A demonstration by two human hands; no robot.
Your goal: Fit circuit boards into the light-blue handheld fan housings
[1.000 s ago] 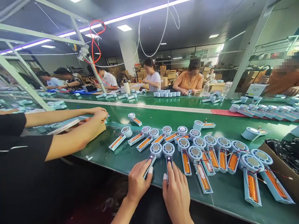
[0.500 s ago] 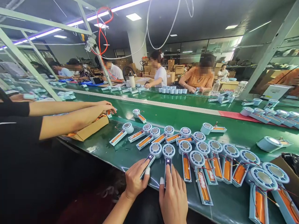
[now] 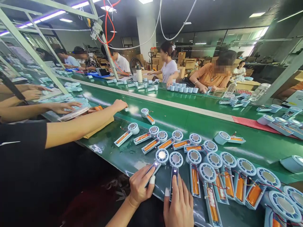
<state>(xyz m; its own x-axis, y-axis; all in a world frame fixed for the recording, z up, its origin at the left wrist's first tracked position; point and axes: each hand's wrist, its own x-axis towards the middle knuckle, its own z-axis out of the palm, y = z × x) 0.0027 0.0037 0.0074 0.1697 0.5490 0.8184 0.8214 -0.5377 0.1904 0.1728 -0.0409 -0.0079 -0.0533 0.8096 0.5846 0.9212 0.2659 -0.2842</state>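
Observation:
My left hand (image 3: 142, 184) grips the handle of a light-blue handheld fan (image 3: 162, 156), thumb and fingers around it, with a white cover on one fingertip. Beside it, my right hand (image 3: 179, 201) holds a second handheld fan (image 3: 176, 159) by its handle, fingers lying along a dark circuit board (image 3: 174, 176) with a small lit display. The thumb there has a white cover too. Both fans lie with their round heads away from me. Just right of my right hand is an open-handled fan (image 3: 194, 175) showing an orange battery and thin wires.
Several more open fans (image 3: 227, 176) crowd the right of the green bench (image 3: 132, 154). At left, a co-worker's arm (image 3: 82, 126) stretches over a cardboard box (image 3: 99, 127) toward the belt. Other people sit across the line, near blue-white cups (image 3: 183, 89). A metal post (image 3: 284, 74) stands right.
My view has shifted slightly, and both my hands stay on the same two fans. The co-worker's arm at left has reached from the box out over the belt with a small piece.

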